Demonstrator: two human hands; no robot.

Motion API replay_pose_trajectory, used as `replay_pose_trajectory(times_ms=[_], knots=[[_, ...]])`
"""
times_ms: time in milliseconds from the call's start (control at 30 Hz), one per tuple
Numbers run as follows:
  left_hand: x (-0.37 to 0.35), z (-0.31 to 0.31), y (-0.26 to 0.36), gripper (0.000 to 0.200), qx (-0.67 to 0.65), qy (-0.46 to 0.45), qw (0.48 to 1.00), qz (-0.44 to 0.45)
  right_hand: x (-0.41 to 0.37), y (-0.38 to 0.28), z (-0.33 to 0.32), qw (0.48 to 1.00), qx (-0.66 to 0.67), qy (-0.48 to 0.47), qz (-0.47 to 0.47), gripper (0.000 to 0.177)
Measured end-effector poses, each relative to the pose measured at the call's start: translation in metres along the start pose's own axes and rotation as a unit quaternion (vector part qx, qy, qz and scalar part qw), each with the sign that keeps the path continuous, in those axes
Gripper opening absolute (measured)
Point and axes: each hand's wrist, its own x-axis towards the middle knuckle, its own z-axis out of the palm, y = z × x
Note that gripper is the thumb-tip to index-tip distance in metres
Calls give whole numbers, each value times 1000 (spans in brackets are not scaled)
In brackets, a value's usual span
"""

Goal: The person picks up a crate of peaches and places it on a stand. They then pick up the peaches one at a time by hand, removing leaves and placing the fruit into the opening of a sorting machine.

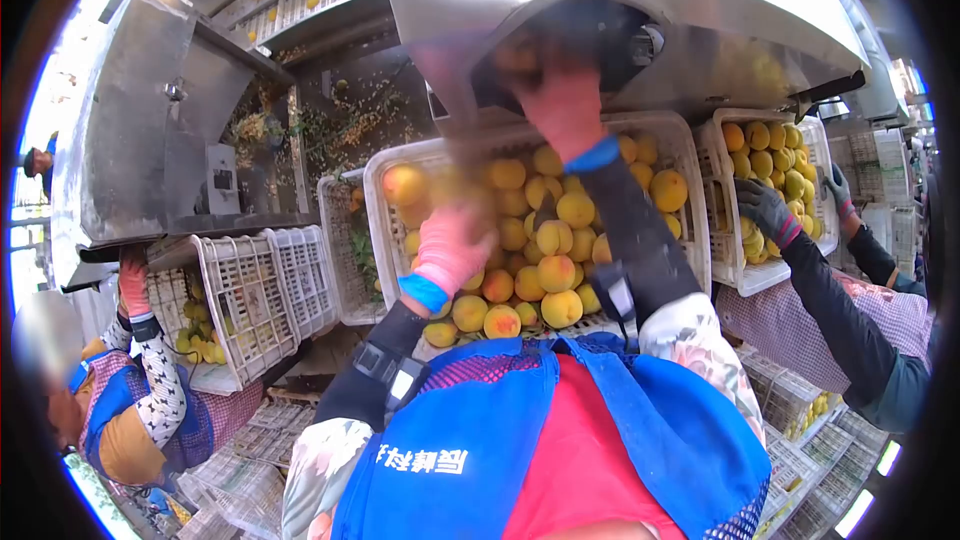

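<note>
A white plastic crate (375, 202) in front of me holds many yellow peaches (561, 310), several with a red blush. My left hand (455, 243), in a pink glove with a blue cuff, is over the left part of the crate. Just beyond its fingers is a yellow blur, and motion smears the fingers, so I cannot make out their grip. My right hand (562, 112), gloved the same way, reaches past the crate's far rim into a dark opening (640, 25) in the metal machine. Its fingertips are lost in shadow beside a dim round shape.
At the right, a person's grey-gloved hand (768, 210) is at another crate (722, 165) of peaches. On the left, another person's pink-gloved hand (133, 282) touches a tilted crate (262, 285). Metal housing (740, 0) stands beyond my crate; stacked crates (235, 485) lie behind.
</note>
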Motion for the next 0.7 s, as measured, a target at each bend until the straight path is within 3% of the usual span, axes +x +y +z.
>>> replay_pose_trajectory(times_ms=[67, 100, 167, 200, 233, 267, 300, 367, 400, 433, 500, 533, 633, 700], knots=[[0, 16, 2, 65, 129, -44, 990, 36, 31, -9, -4, 996, -82, -22, 20, 44], [4, 21, 4, 66, 195, -61, 977, 55, 33, -10, -12, 998, -56, 27, -22, 44], [13, 27, 7, 68, 194, -34, 978, 71, 23, -10, -35, 986, -2, 128, -104, 44], [20, 35, 3, 68, 182, 3, 980, 78, 5, -20, -46, 987, 35, 116, -107, 32], [26, 37, 2, 68, 170, 41, 981, 84, -29, -11, -41, 991, 63, 55, -104, 27], [32, 33, 2, 64, 181, 55, 979, 77, -58, -18, -45, 994, 6, -108, -13, 23], [41, 39, -5, 64, 241, 69, 964, 85, -88, -4, -25, 990, -1, -139, -13, 27], [57, 52, -16, 64, 354, 86, 925, 105, -99, -13, -11, 928, -94, -339, 119, 43], [59, 52, -13, 60, 372, 4, 927, 45, -93, -16, 1, 884, -127, -416, 171, 46], [64, 42, -11, 57, 373, -81, 923, 43, -90, -19, 11, 829, -157, -489, 221, 50], [84, 24, -7, 53, 364, -239, 899, 40, -92, -11, 28, 825, -154, -490, 236, 54], [82, 23, -9, 46, 338, -194, 920, 51, -96, -7, 34, 821, -155, -492, 246, 55], [84, 15, -14, 54, 304, -204, 926, 89, -103, -3, 36, 837, -154, -476, 222, 56], [74, 15, -17, 62, 299, -135, 939, 104, -104, -6, 37, 831, -165, -479, 232, 56]])
